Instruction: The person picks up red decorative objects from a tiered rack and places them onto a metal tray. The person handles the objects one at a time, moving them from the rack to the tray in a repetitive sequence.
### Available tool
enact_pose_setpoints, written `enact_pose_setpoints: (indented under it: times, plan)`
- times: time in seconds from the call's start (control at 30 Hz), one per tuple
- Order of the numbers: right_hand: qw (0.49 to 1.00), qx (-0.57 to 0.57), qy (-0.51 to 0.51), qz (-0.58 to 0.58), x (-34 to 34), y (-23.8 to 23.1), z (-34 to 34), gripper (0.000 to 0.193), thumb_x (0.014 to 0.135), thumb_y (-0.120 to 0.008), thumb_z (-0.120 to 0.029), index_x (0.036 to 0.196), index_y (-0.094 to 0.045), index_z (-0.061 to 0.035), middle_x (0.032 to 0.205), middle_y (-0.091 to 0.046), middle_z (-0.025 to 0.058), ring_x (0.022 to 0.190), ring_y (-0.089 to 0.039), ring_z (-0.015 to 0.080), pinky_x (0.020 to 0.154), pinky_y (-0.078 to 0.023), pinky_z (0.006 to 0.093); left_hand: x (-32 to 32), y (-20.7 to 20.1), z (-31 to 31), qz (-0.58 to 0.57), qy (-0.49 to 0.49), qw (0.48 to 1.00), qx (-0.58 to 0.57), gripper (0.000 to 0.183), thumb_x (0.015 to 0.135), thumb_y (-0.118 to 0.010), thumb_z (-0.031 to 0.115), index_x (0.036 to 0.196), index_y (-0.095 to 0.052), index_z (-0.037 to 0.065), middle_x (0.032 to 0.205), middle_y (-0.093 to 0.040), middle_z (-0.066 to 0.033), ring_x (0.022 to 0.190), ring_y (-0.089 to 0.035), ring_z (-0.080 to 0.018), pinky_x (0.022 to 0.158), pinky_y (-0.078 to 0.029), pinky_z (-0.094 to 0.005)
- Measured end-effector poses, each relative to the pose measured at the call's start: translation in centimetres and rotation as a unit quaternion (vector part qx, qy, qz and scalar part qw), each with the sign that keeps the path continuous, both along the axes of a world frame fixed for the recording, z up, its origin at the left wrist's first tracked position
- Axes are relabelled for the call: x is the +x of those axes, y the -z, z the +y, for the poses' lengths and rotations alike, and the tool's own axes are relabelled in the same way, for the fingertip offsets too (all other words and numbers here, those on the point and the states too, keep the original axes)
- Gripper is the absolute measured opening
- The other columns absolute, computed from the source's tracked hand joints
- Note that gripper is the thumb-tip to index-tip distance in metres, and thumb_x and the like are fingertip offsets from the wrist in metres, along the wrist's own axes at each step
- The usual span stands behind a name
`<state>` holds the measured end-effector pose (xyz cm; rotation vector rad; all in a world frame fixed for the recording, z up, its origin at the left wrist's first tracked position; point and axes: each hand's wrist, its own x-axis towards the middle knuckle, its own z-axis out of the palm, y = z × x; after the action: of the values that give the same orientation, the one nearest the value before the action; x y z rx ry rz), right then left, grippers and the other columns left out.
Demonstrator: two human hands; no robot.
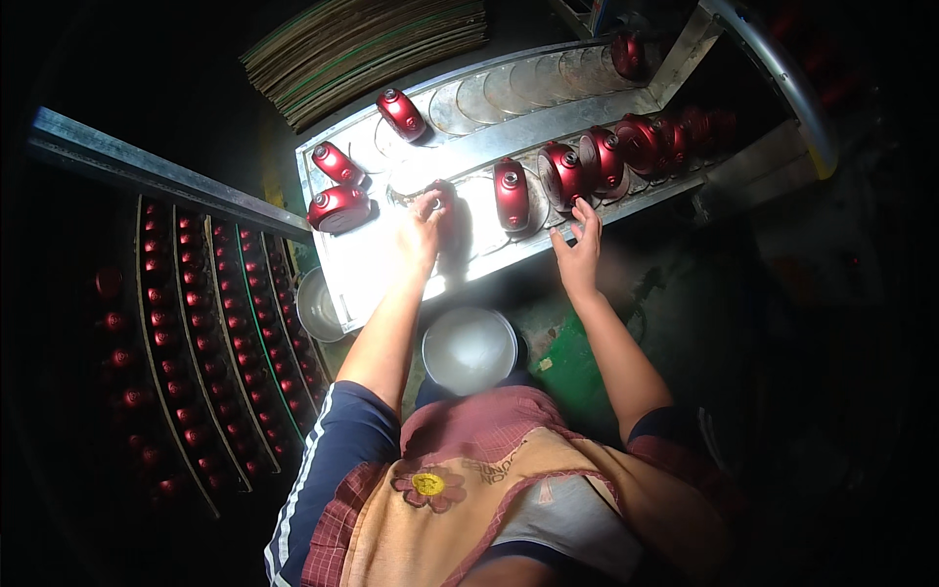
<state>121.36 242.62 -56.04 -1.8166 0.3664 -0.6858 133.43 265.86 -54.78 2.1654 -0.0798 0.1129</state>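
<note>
My left hand (423, 230) has its fingers closed on a glossy red bottle (446, 207) at the brightly lit left part of a metal-framed table (377, 279). Glare washes out part of that grip. To the right, my right hand (580, 245) is raised with fingers apart, its fingertips close to a rounded red bottle (562, 174); whether they touch cannot be made out. Between the hands stands another red bottle (511, 196) with a small neck on top. More red bottles (641, 145) form a row toward the right end.
At the table's left end are several red bottles (339, 207). Flat round discs (509, 88) overlap along the far side. A round stool (469, 350) stands before me. Boards with rows of red bottles (196, 323) fill the left; stacked sheets (362, 49) lie beyond. A curved metal rail (797, 88) rises right.
</note>
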Motion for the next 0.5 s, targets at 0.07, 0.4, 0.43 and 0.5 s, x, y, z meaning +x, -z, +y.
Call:
enact_pose_setpoints:
  times: [0.07,0.4,0.43,0.5]
  plan:
    - [0.999,0.034,0.008,0.021,-0.9,0.2,0.3,0.064,0.081,-0.069,0.005,0.138,-0.041,-0.0038,0.136,-0.045,0.0131,0.125,-0.049,0.0255,0.101,-0.044,0.0413,1.1,-0.2,-1.0,-0.015,0.020,0.999,0.033,0.038,0.079,-0.078,0.013,0.116,-0.071,0.014,0.108,-0.071,-0.0083,0.098,-0.064,-0.0171,0.086,-0.049,-0.0290]
    - [0.984,0.148,0.061,0.076,-7.7,2.8,-0.3,0.058,0.082,-0.066,0.004,0.135,-0.044,-0.0038,0.130,-0.052,0.0142,0.113,-0.056,0.0223,0.089,-0.052,0.0345,6.4,-2.5,15.3,-0.136,-0.080,0.962,0.223,0.055,0.077,-0.078,0.009,0.129,-0.062,0.016,0.113,-0.061,-0.0150,0.108,-0.058,-0.0298,0.096,-0.048,-0.0372]
    - [0.984,0.163,0.047,0.053,-8.3,2.8,-0.1,0.058,0.081,-0.067,0.003,0.134,-0.045,-0.0043,0.127,-0.053,0.0129,0.109,-0.058,0.0213,0.088,-0.052,0.0337,7.9,-2.8,16.7,-0.061,0.000,0.984,0.168,0.053,0.077,-0.078,0.009,0.127,-0.062,0.013,0.116,-0.063,-0.0160,0.106,-0.061,-0.0295,0.094,-0.050,-0.0351]
    - [0.989,0.132,0.043,0.057,-9.7,2.7,2.0,0.056,0.081,-0.068,0.001,0.132,-0.046,-0.0051,0.125,-0.054,0.0111,0.106,-0.060,0.0209,0.087,-0.052,0.0337,8.1,-2.9,20.1,0.058,0.123,0.991,-0.006,0.048,0.076,-0.074,-0.005,0.122,-0.063,0.000,0.124,-0.063,-0.0173,0.112,-0.063,-0.0281,0.099,-0.048,-0.0350]
